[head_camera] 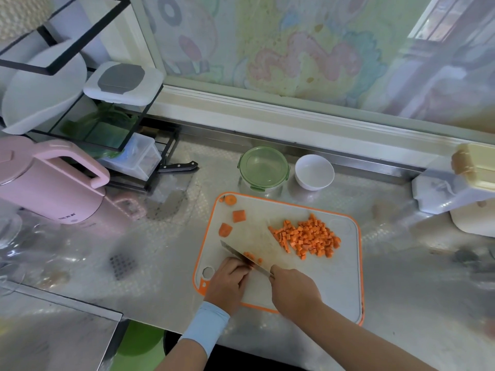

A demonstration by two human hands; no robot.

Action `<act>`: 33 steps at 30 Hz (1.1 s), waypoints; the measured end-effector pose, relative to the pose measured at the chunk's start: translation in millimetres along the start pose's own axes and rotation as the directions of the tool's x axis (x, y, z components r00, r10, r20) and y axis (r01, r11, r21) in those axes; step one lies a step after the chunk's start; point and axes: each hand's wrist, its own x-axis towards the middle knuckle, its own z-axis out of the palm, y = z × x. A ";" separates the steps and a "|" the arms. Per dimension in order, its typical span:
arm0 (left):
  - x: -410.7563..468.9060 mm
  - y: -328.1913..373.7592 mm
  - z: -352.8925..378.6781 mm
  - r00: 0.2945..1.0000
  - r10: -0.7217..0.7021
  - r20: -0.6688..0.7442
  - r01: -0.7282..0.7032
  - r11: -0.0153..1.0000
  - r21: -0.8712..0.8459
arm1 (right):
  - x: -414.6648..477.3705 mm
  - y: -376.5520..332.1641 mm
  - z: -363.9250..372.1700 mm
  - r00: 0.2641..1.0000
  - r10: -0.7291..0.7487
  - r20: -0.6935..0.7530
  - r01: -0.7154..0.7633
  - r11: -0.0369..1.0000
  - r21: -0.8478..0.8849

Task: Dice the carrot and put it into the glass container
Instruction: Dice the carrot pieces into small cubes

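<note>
Checking in from my remote seat. My right hand (294,290) has its fingers wrapped tight round the knife (241,254). The handle itself is buried in the fist, and only the blade shows. My left hand (230,281) has its fingers curled down on a small carrot piece (250,255) right against the blade, at the near left of the cutting board (334,285).

The diced pile (308,236) sits at the far right of the board, and two bigger chunks (239,216) wait at the far left, with the stub end (230,200) in the corner.

Handling-wise, I reckon carrot is stiff and light and a bit damp, so little bits will want to skid or roll. I'd pin it flat side down, knuckles forward, tips tucked back. The cubes are too small to pick up singly, so scooping makes more sense.

The glass container (263,167) stands just beyond the board, beside a white bowl (314,171), and its green clip lid looks to be on. The table (160,236) is shiny patterned metal under a window, and probably slick. There's a pink kettle (51,178) on the left.
</note>
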 end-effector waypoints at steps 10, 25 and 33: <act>1.2 1.4 -0.4 0.997 0.048 -0.054 -0.047 0.999 0.025 | -10.7 3.0 1.5 0.999 -0.017 -0.042 0.017 1.000 0.008; -0.2 3.4 -3.7 0.999 0.049 -0.024 -0.048 0.998 0.027 | -6.7 -4.2 4.2 0.999 0.031 0.030 -0.032 0.999 0.029; -0.9 -2.1 -4.6 0.999 0.040 0.019 -0.041 0.999 0.015 | 5.7 2.9 -9.3 0.993 0.075 0.093 -0.083 0.993 0.083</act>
